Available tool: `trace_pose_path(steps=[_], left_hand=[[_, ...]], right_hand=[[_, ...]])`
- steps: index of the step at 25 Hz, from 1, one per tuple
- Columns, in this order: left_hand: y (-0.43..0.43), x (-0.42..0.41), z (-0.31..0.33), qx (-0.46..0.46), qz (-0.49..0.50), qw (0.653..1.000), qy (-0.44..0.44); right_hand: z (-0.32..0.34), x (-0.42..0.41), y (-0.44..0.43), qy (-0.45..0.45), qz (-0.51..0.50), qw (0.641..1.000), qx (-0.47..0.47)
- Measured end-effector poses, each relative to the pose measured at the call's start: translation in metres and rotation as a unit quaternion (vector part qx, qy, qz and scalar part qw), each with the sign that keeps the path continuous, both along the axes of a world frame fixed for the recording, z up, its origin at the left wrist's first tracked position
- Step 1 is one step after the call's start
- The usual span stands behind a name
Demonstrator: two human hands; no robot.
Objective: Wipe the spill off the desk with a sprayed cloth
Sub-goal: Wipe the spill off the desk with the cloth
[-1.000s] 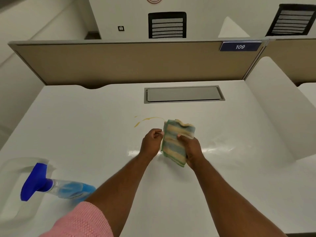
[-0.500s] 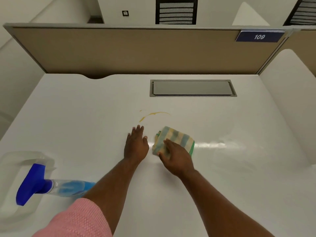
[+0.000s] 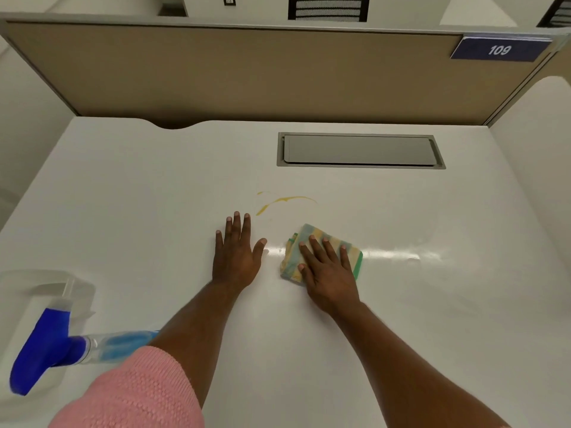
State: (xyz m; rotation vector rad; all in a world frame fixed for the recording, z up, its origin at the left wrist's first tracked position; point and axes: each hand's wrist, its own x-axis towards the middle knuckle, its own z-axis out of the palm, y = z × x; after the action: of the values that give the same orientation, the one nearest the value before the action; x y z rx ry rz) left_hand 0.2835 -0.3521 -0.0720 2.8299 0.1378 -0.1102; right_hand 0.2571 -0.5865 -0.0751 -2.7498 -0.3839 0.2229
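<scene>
Pressing the striped cloth (image 3: 324,253) flat mid-desk under my spread right hand (image 3: 329,273), left hand (image 3: 236,257) splayed empty beside it. Next: slide toward the far edge onto the yellow spill (image 3: 285,201), seemingly untouched.

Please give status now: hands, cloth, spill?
Left hand flat on desk, empty. Right hand pressing cloth. Spill unwiped, just beyond. Path clear.

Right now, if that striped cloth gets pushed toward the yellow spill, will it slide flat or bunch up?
The cloth looks soft and folded, so it would probably bunch or unfold if pushed by one edge. With the right hand pressed flat on it, it likely slides as one pad. The desk looks glossy, so it should glide easily toward the spill.
</scene>
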Motion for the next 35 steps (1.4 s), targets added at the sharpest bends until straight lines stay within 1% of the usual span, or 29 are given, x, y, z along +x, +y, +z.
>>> trace_pose_path(steps=[3, 6, 9, 14, 20, 25, 35], left_hand=[[0.012, -0.001, -0.008, 0.039, -0.008, 0.999, -0.004], [0.019, -0.004, -0.017, 0.065, -0.013, 0.998, 0.014], [0.02, -0.005, -0.021, 0.066, -0.01, 0.998, 0.021], [0.022, -0.005, -0.019, 0.058, -0.01, 0.998, 0.019], [0.022, -0.005, -0.018, 0.062, -0.015, 0.998, 0.001], [0.022, -0.002, -0.021, 0.047, 0.003, 0.999, 0.0], [0.024, -0.001, -0.025, 0.069, 0.006, 0.998, 0.01]], right_hand=[[-0.009, 0.005, 0.004, -0.019, 0.01, 1.0, 0.0], [-0.014, 0.012, 0.014, -0.027, 0.019, 0.999, -0.009], [-0.018, 0.021, 0.024, -0.031, 0.04, 0.999, -0.011], [-0.02, 0.047, 0.053, -0.04, 0.101, 0.994, -0.019], [-0.024, 0.078, 0.081, -0.05, 0.12, 0.991, -0.033], [-0.023, 0.109, 0.107, -0.043, 0.109, 0.993, -0.03], [-0.021, 0.148, 0.128, -0.032, 0.039, 0.998, -0.024]])
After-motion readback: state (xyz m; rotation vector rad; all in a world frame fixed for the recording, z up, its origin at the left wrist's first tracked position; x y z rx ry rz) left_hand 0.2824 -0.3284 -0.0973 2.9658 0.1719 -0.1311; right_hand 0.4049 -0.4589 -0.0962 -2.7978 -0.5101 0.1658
